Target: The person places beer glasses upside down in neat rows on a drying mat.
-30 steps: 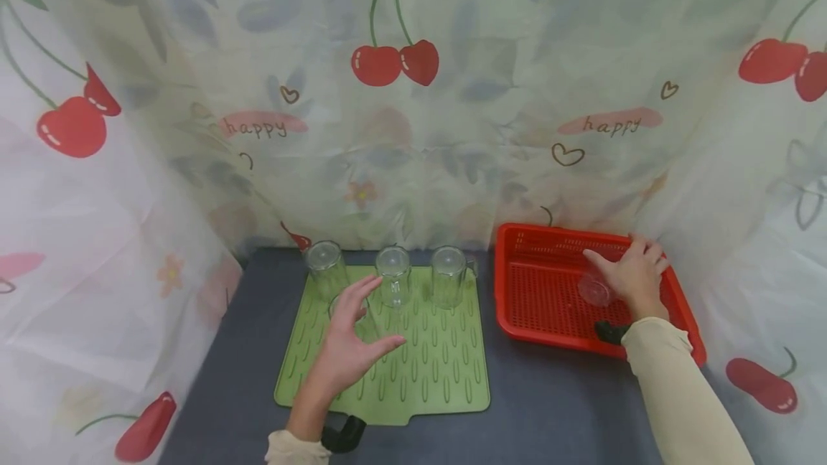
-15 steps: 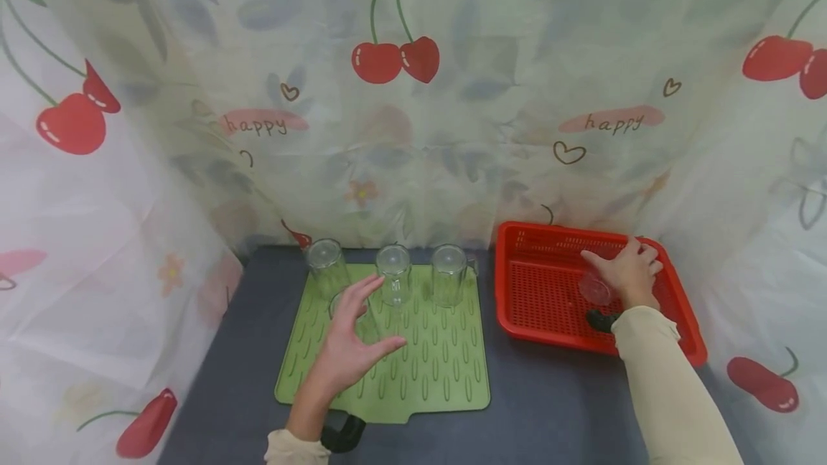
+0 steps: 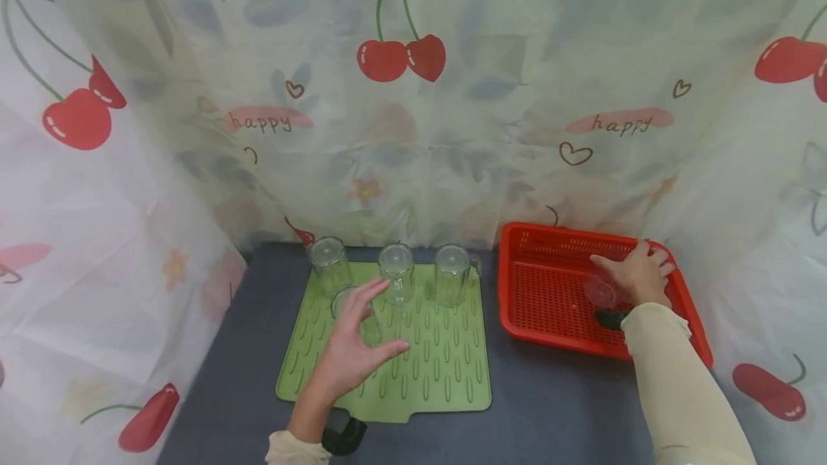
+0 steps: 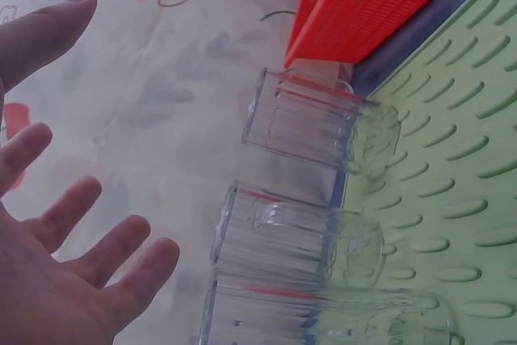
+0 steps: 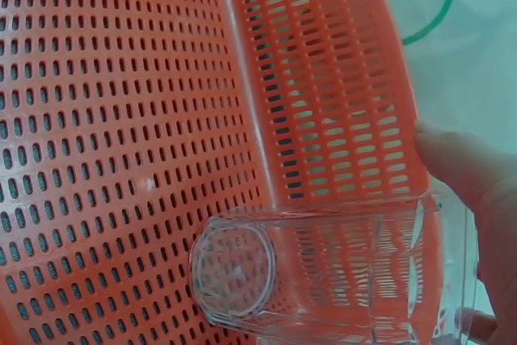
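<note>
My left hand (image 3: pixel 352 350) hovers over the green drying mat (image 3: pixel 446 379), thumb and fingers spread and holding nothing. Partly behind it stands a clear glass (image 3: pixel 341 301). Further back on the mat are a glass mug (image 3: pixel 396 275) with its handle facing me, another mug (image 3: pixel 451 275) with its handle to the right, and a glass (image 3: pixel 329 264) at the left corner. My right hand (image 3: pixel 642 275) is in the red basket (image 3: pixel 507 285), spread about the upper end of a clear glass (image 5: pixel 355 272). A gap shows between thumb and glass in the right wrist view.
The basket's raised, slotted walls (image 5: pixel 323 78) surround the right-hand glass. A dark tabletop (image 3: pixel 517 393) lies under mat and basket. Printed curtains (image 3: pixel 413 163) hang close behind and along both sides.
The head view has shifted slightly. Both hands keep nearly the same pose, and the glasses, mat and basket stay in place.
</note>
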Tool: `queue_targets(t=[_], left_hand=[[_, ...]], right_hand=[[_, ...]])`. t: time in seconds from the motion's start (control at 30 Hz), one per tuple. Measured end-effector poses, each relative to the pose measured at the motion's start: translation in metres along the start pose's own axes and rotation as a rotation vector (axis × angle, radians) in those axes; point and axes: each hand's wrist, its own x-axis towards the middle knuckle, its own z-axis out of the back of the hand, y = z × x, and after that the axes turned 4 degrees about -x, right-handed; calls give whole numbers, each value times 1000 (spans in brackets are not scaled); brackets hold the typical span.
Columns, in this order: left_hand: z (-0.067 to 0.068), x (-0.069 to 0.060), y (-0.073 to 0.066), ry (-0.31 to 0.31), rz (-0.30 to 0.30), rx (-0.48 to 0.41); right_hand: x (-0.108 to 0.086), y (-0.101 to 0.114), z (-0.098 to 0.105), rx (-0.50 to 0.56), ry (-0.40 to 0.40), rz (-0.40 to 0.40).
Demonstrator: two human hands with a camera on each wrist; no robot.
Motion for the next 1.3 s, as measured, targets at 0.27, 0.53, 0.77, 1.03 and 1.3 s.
queue_targets(t=[0.27, 0.53, 0.77, 1.03, 1.3], left_hand=[[-1, 0, -1, 22, 12, -21], [-1, -2, 1, 31, 12, -23], [-1, -4, 3, 23, 26, -2], [-1, -6, 3, 24, 63, 1], [-1, -6, 2, 20, 71, -7]], right_hand=[[2, -2, -6, -41, 30, 25], [1, 2, -9, -9, 48, 23], [-6, -2, -9, 16, 18, 50], [-15, 0, -7, 90, -8, 110], [-22, 7, -4, 119, -55, 199]])
